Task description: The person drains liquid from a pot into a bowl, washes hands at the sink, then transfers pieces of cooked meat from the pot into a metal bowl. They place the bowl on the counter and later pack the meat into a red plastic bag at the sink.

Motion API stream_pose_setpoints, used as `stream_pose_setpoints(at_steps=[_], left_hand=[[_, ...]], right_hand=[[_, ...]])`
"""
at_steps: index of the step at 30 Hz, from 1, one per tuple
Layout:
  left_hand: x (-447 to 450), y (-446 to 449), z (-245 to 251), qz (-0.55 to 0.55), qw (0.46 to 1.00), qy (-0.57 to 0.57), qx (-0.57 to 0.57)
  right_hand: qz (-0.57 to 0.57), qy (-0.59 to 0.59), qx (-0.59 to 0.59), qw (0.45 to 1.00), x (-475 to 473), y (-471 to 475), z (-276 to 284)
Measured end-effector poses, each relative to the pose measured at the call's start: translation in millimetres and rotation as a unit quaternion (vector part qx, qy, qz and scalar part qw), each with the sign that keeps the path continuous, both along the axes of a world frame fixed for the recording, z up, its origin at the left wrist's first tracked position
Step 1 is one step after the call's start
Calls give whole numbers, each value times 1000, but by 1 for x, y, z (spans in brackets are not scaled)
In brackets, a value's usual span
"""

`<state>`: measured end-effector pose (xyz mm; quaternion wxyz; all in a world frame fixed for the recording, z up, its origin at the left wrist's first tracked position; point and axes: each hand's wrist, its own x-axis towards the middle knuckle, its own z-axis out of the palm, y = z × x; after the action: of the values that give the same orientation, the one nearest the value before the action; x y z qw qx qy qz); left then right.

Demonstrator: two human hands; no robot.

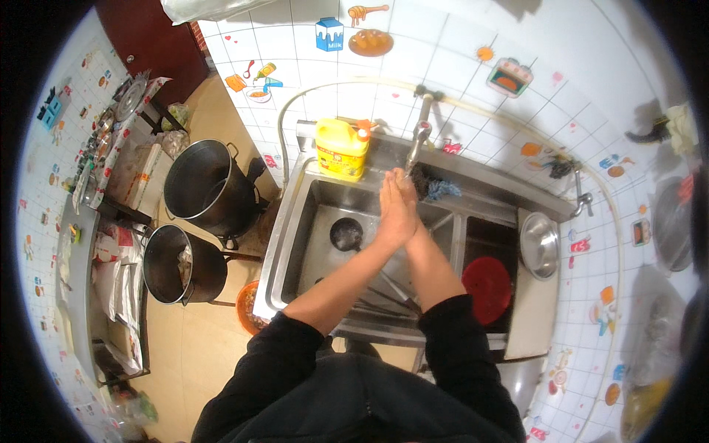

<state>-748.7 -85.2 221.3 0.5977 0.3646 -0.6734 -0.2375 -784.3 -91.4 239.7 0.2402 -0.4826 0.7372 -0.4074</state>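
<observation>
My left hand [395, 213] and my right hand [410, 205] are pressed together, palm against palm, just below the spout of the metal faucet [416, 141]. Neither shows an object in it, though the touching palms are hidden. Beneath them is the stainless steel sink [303, 243]. A dark ladle [347, 234] lies in its basin, and long metal handles stretch under my forearms. To the left of the hands, a yellow plastic jug [342, 149] with an orange cap stands on the sink's back ledge. A blue scrubbing cloth [443, 190] sits behind the basin, right of the hands.
Two large dark pots [196, 180] [169, 266] stand left of the sink. An orange bowl [247, 307] is on the floor by its corner. Right of the basin are a red round basin [486, 290] and a steel bowl [539, 245]. A hose [354, 81] runs along the tiled wall.
</observation>
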Motion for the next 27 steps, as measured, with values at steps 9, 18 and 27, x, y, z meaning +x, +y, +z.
stream_pose_setpoints(at_steps=[9,18,27], left_hand=[[9,-81,0,-315,771,-515,204],[39,-21,34,-163,893,-411,87],[16,12,35,-162,965,74,191]], right_hand=[[128,392,181,893,29,19,-5],[54,475,-19,878,5,-9,7],[-20,-245,40,968,-57,-66,-56]])
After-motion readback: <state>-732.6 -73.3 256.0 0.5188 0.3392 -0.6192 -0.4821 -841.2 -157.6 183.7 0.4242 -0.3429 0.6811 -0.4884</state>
